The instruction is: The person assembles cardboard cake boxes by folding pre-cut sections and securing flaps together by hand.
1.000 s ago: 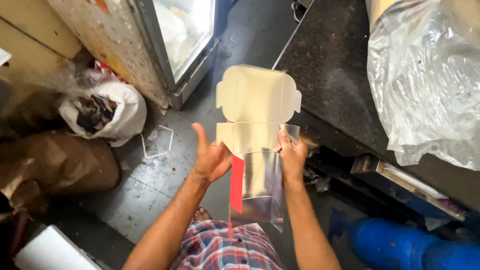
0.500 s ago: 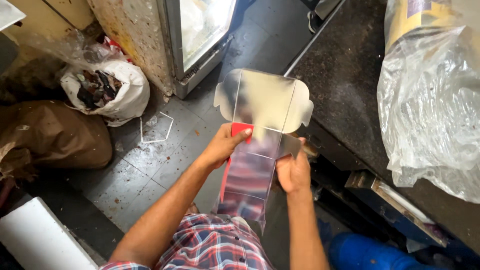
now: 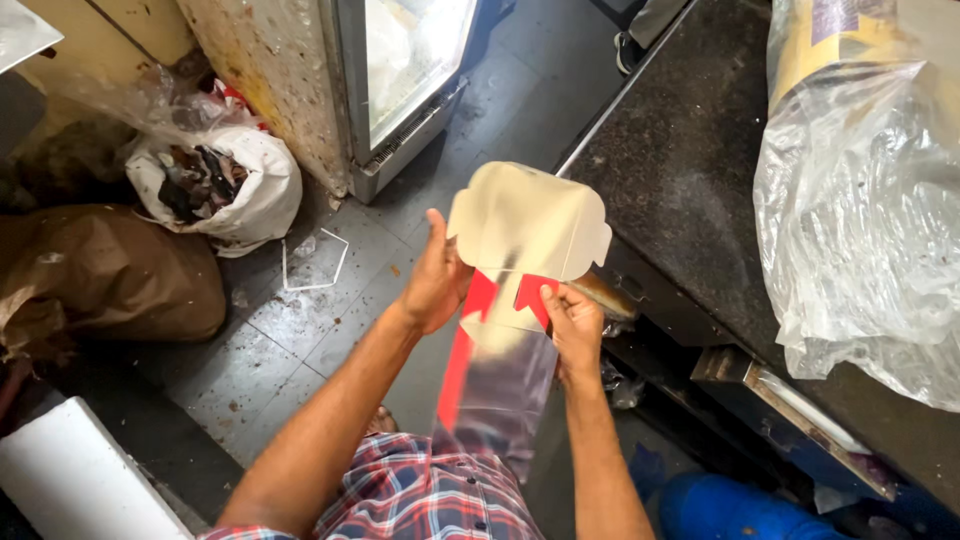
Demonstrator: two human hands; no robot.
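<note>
While the head camera looks down, the left hand (image 3: pixel 435 285) pinches the left edge of a flat, unfolded carton blank (image 3: pixel 515 300), silver-lined with red print, and the right hand (image 3: pixel 572 325) is closed on its right side, thumb on a red flap. Held in mid-air above the tiled floor (image 3: pixel 300 330) beside the dark counter (image 3: pixel 690 170), it looks light, thin, springy and easily creased; gripping it by the edges near the fold lines seems best.
</note>
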